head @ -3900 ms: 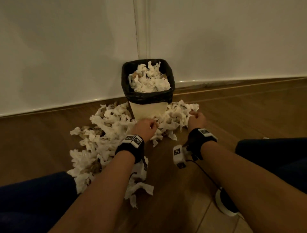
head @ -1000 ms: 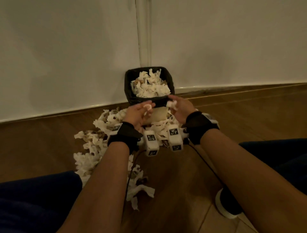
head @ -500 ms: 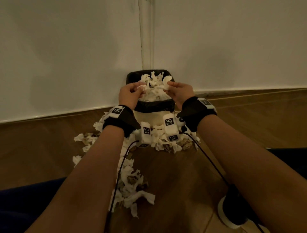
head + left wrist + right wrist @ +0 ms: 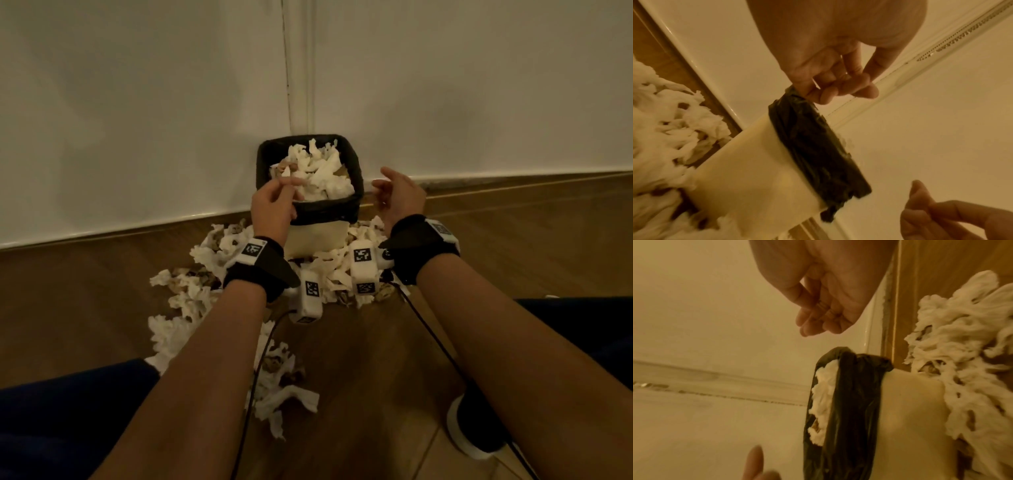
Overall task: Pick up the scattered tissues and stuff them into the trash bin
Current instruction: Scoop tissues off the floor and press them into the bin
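Hands (image 4: 274, 205) flanking bin rim (image 4: 329, 204), empty.

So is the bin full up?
Nearly full. White tissues pile up to the black-lined rim of the trash bin, some poking above it.

The lower left corner of the trash bin (image 4: 322, 236) is hidden behind the left hand (image 4: 272, 205). Part of the scattered tissues (image 4: 191, 298) is covered by both forearms and the wrist cameras. In the right wrist view, the left hand is cut off by the bottom edge, only blurred fingertips (image 4: 756, 459) being shown.
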Demonstrator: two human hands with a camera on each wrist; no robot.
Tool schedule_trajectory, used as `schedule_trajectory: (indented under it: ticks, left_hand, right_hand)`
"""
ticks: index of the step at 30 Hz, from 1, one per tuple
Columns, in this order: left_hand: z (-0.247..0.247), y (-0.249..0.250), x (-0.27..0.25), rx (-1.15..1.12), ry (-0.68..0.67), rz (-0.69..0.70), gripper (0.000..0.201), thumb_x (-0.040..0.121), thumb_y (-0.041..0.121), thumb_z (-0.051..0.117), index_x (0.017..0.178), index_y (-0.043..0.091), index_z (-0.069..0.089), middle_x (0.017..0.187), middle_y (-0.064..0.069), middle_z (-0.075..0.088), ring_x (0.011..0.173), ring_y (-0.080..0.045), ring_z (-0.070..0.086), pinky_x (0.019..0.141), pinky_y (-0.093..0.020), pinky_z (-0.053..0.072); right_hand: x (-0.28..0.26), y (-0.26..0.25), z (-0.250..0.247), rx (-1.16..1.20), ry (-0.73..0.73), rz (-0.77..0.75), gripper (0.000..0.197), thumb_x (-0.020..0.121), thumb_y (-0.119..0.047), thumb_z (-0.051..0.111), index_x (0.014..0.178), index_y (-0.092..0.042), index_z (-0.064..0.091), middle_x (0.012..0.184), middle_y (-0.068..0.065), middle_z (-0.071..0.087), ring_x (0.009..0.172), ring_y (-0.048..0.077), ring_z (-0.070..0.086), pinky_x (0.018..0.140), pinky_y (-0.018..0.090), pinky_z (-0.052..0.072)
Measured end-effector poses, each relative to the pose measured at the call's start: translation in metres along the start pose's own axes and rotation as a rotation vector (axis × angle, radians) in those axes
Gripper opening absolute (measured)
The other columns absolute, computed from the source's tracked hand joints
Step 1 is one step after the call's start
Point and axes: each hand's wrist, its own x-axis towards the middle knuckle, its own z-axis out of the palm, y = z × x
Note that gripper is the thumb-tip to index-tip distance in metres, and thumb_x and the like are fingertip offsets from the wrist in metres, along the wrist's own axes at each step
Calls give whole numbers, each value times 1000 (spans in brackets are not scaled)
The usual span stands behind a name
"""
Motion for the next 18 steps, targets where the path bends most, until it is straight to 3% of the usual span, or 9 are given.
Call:
schedule_trajectory:
  ticks: [3,8,10,13,16,18]
  left_hand:
    - [5,-18,-19,94,-22,-19,25,95,9,44,84,15,66,61,2,54,43,-2,41,44,-16,35]
    - [10,-59,-49,279,-95,-110,29,93,13,45,74,26,63,62,7,59,47,2,49,47,-14,40]
    - [11,-77,-60,399,-195,-160,28,94,16,45,76,29,62,68,6,62,52,-1,55,51,-18,45]
    - [16,-98,-78,680,-453,-237,22,94,18,43,89,28,62,83,2,68,67,-13,64,64,-31,55]
    - [23,-117,-99,947,-739,-219,24,95,20,42,104,26,63,106,-1,66,88,-19,64,75,-31,51]
    - [28,-128,-111,1064,-825,-207,25,95,22,42,113,25,61,116,-2,62,99,-21,61,79,-31,49]
  right_hand:
    - [6,12,-29,-72,115,-35,22,94,-9,45,85,-15,65,63,2,58,51,12,48,48,22,38]
    - [10,51,-84,-336,217,39,28,96,-10,40,110,-3,64,70,3,57,56,12,47,51,22,39]
    - [6,70,-102,-490,229,49,31,95,-5,39,112,0,64,78,9,61,55,12,45,51,22,37]
    - [0,97,-120,-744,155,121,30,93,0,39,112,-1,63,104,18,62,61,13,46,52,23,39]
    - [-5,116,-126,-1134,7,150,28,94,-8,44,116,-8,61,115,15,60,91,27,59,72,34,48]
    - [-6,126,-126,-1544,-122,53,32,93,-20,47,123,-13,55,127,16,52,114,34,50,91,36,44]
